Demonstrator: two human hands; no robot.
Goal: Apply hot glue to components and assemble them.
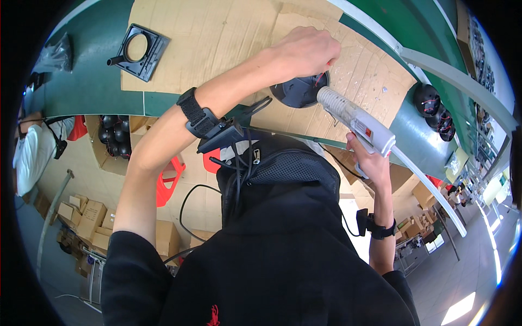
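My left hand (307, 50) reaches across the cardboard sheet (217, 38) and rests on a round black dome-shaped part (296, 91), fingers pinching thin red wires at its far edge. My right hand (370, 160) grips the handle of a white glue gun (356, 122) whose nozzle points at the black part, close to the wires. A glue stick or tube (429, 187) trails from the gun's back toward the lower right. A black strap with a small device (204, 122) sits on my left wrist; another black band (375, 225) is on my right wrist.
A black square frame with a round hole (140, 51) lies on the green table (87, 81) at upper left. More black dome parts (435, 111) sit at the right. A box of black parts (115, 136), red stools (168, 179) and cardboard boxes (89, 217) stand on the floor. Another person (30, 152) sits at far left.
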